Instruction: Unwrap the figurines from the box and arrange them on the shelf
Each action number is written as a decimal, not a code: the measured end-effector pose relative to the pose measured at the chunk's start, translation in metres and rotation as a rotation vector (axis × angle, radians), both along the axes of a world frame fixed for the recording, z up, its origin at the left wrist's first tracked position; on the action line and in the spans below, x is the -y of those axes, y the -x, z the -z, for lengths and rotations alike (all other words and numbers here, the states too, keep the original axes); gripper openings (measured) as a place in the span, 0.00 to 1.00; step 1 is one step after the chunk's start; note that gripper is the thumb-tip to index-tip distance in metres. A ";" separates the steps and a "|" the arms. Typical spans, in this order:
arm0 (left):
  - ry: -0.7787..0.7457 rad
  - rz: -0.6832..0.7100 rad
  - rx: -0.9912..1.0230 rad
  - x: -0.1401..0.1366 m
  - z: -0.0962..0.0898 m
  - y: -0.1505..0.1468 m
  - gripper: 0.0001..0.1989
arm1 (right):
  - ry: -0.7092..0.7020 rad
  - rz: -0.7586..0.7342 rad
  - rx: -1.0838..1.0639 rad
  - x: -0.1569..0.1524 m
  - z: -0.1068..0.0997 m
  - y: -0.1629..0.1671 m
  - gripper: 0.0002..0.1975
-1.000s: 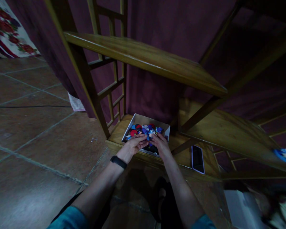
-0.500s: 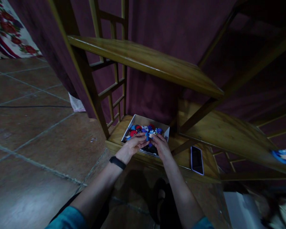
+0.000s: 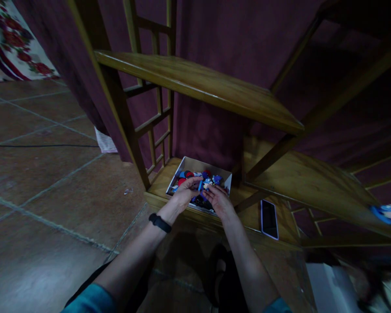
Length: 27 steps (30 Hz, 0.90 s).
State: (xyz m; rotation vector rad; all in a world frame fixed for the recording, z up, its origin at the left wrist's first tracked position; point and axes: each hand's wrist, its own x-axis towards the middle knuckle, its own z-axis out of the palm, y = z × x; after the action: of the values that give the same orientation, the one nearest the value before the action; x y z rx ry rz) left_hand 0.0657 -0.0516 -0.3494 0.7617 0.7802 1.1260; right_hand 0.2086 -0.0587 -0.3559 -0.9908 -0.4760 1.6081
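A shallow white box (image 3: 175, 177) holds several small toy figures in red, blue, purple and black. Over it, a small blue-and-white figure (image 3: 207, 184) sits at the fingertips of my right hand (image 3: 219, 201), which is closed on it. From the other side my left hand (image 3: 184, 194) reaches in with thumb and fingers apart around the figure's blue left end. I cannot make out whether those fingers touch it. Parts of the box's front and contents are hidden behind both hands.
The box stands on the low board of a wooden shelf unit, under a higher shelf (image 3: 198, 87). A phone (image 3: 269, 219) lies to the right on the low board. Another blue figure (image 3: 386, 214) rests on the right shelf. A white box (image 3: 332, 287) is at lower right.
My left thumb and fingers have spread apart from their pinch on the figure's blue end. My right hand has turned slightly, its palm showing more. The figure stays over the box.
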 end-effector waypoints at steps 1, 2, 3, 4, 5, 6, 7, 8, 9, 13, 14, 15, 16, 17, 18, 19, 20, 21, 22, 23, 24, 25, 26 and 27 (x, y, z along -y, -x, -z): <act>-0.035 -0.006 -0.024 0.000 0.001 -0.001 0.25 | 0.003 -0.006 -0.004 -0.001 0.001 0.000 0.08; -0.074 -0.010 -0.047 0.000 0.002 -0.002 0.25 | 0.006 -0.015 -0.009 -0.001 0.002 -0.001 0.07; -0.117 -0.013 -0.074 -0.001 0.004 -0.002 0.25 | 0.010 -0.025 -0.014 -0.002 0.002 -0.001 0.06; -0.166 -0.018 -0.111 -0.001 0.005 -0.003 0.24 | 0.015 -0.037 -0.020 -0.002 0.003 -0.002 0.06; -0.222 -0.028 -0.167 -0.002 0.006 -0.003 0.24 | 0.021 -0.048 -0.025 -0.003 0.003 -0.002 0.06; -0.281 -0.047 -0.244 -0.002 0.007 -0.003 0.24 | 0.028 -0.056 -0.028 -0.003 0.003 -0.002 0.05; -0.343 -0.073 -0.340 -0.003 0.007 -0.002 0.24 | 0.035 -0.060 -0.031 -0.003 0.003 -0.003 0.05; -0.405 -0.105 -0.449 -0.002 0.007 -0.001 0.25 | 0.041 -0.060 -0.031 -0.003 0.004 -0.003 0.05; -0.463 -0.138 -0.557 -0.002 0.008 -0.001 0.26 | 0.046 -0.057 -0.032 -0.003 0.004 -0.003 0.05; -0.596 -0.178 -0.779 0.002 0.005 0.002 0.29 | 0.047 -0.049 -0.032 -0.002 0.005 -0.003 0.06; -0.589 -0.177 -0.770 0.002 0.004 0.002 0.29 | 0.045 -0.048 -0.027 -0.002 0.004 -0.002 0.06; -0.561 -0.177 -0.741 0.003 0.003 0.002 0.29 | 0.045 -0.048 -0.021 -0.001 0.004 -0.002 0.06; -0.513 -0.178 -0.688 0.002 0.002 0.002 0.28 | 0.046 -0.046 -0.013 -0.001 0.004 -0.002 0.07; -0.450 -0.173 -0.609 0.002 0.002 0.001 0.27 | 0.047 -0.044 -0.004 -0.001 0.003 -0.002 0.07; -0.373 -0.160 -0.508 0.002 0.001 0.001 0.26 | 0.048 -0.043 0.005 -0.001 0.002 -0.001 0.07; -0.285 -0.140 -0.395 0.002 0.000 0.001 0.25 | 0.047 -0.042 0.015 0.000 0.002 -0.001 0.08; -0.189 -0.114 -0.281 0.002 -0.001 0.001 0.24 | 0.044 -0.041 0.026 0.000 0.001 -0.001 0.08; -0.089 -0.083 -0.177 0.002 -0.001 0.001 0.23 | 0.039 -0.036 0.035 0.000 0.001 -0.001 0.09; 0.006 -0.053 -0.091 0.002 -0.002 0.003 0.22 | 0.033 -0.028 0.043 0.001 0.001 0.000 0.09; 0.091 -0.025 -0.026 0.002 -0.002 0.004 0.22 | 0.025 -0.017 0.051 0.001 0.001 0.000 0.10; 0.161 -0.002 0.020 0.003 -0.003 0.005 0.22 | 0.016 -0.004 0.060 0.001 0.001 0.000 0.11; 0.212 0.015 0.053 0.003 -0.003 0.007 0.22 | 0.006 0.006 0.071 0.001 0.001 0.001 0.11; 0.246 0.024 0.078 0.003 -0.003 0.008 0.22 | -0.006 0.012 0.086 0.002 0.002 0.001 0.12; 0.269 0.028 0.097 0.003 -0.003 0.009 0.22 | -0.016 0.013 0.105 0.002 0.002 0.001 0.12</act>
State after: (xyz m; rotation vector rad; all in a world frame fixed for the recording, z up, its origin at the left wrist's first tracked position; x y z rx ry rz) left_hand 0.0566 -0.0546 -0.3468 0.4884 0.8168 1.0002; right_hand 0.2074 -0.0603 -0.3576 -1.0673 -0.5518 1.5435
